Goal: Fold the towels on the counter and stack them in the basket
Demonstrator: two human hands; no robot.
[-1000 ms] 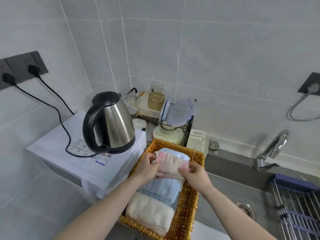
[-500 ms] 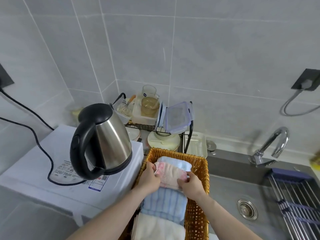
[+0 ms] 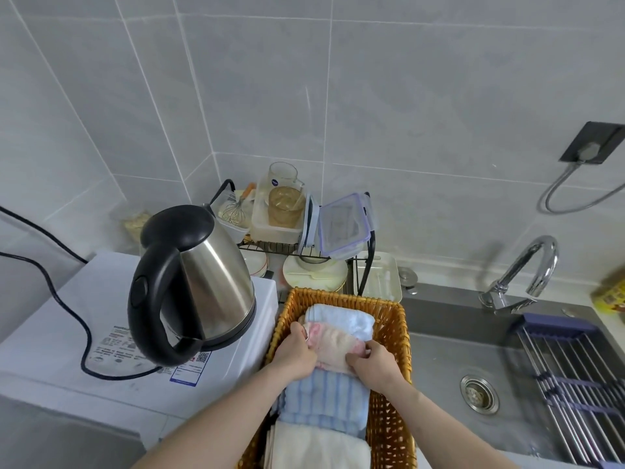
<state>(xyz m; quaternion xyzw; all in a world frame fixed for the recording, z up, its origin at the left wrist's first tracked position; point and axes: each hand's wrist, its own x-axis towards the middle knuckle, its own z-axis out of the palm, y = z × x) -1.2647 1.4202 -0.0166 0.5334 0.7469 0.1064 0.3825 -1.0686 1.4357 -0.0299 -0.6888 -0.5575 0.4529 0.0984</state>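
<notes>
Left hand (image 3: 297, 350) and right hand (image 3: 375, 362) both grip the pink towel (image 3: 333, 343) inside the wicker basket (image 3: 392, 336), kettle (image 3: 192, 282) at nine o'clock

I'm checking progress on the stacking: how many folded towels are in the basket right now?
4 visible in the wicker basket: a light blue towel at the far end, a pink towel held by both hands, a blue striped towel, and a cream towel nearest. More may lie underneath.

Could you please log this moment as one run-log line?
left hand: grips pink towel | right hand: grips it | basket: towels inside
</notes>
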